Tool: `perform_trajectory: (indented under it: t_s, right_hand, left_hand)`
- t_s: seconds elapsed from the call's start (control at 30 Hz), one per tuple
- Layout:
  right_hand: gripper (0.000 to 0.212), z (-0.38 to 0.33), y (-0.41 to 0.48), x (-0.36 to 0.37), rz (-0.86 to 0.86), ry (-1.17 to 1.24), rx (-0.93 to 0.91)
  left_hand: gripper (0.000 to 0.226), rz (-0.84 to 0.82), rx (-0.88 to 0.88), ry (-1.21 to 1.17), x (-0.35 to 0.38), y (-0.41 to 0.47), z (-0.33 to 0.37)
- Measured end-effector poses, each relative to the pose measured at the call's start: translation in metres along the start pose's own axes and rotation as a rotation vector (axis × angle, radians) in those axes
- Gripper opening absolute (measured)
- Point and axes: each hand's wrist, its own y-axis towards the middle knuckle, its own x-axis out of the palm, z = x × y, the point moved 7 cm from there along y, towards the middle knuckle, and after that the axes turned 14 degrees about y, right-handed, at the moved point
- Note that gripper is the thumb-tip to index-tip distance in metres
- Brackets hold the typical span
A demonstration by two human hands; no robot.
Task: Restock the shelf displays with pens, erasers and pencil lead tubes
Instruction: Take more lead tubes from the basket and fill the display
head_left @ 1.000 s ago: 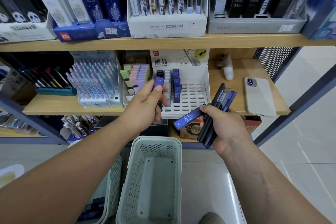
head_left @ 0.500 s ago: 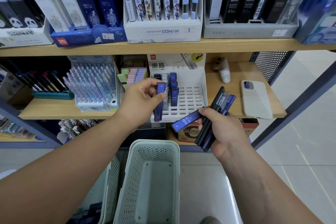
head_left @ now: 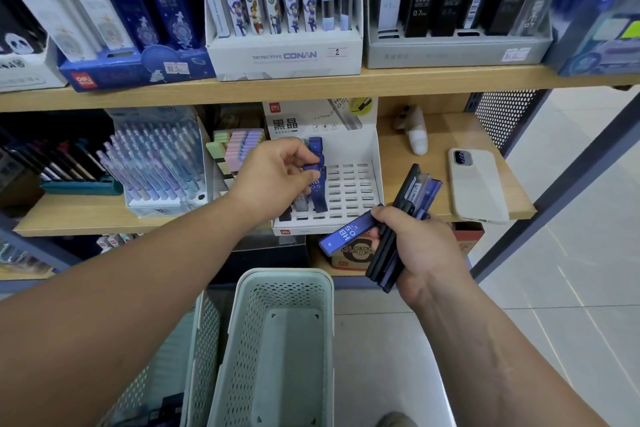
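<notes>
A white slotted lead display (head_left: 349,184) stands on the middle shelf. My left hand (head_left: 277,177) pinches the top of a blue lead tube (head_left: 317,191) that stands upright in a front slot of the display's left side. Other blue and grey tubes stand around it, partly hidden by my fingers. My right hand (head_left: 415,246) grips a bundle of dark and blue lead tubes (head_left: 398,236) below the shelf edge; one blue tube marked HB 0.5 sticks out to the left.
A pale green perforated basket (head_left: 242,340) stands below my hands, with a second one on its left. A phone (head_left: 481,184) and a small white object (head_left: 415,135) lie on the shelf's right. Pastel erasers (head_left: 239,149) and a pen display (head_left: 159,163) stand left.
My left hand has carried its blue tube from above the display down into a front slot. My right hand has held its bundle nearly still.
</notes>
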Motion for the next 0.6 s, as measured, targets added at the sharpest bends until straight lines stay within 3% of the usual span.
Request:
perform_trajectory:
  t_s: [0.3, 0.5, 0.6]
  right_hand:
    - [0.011, -0.0012, -0.0010, 0.0005, -0.002, 0.010, 0.000]
    - [0.010, -0.0025, -0.0021, 0.0002, -0.011, 0.020, 0.003]
    - [0.011, -0.0037, -0.0020, -0.0014, -0.006, 0.017, -0.006]
  left_hand:
    - [0.013, -0.028, 0.082, 0.214, 0.0077, 0.0011, -0.0016]
    - [0.013, 0.085, 0.261, 0.436, 0.0049, 0.0049, 0.0071]
    - [0.020, 0.113, 0.259, 0.497, 0.0032, 0.0016, 0.0079]
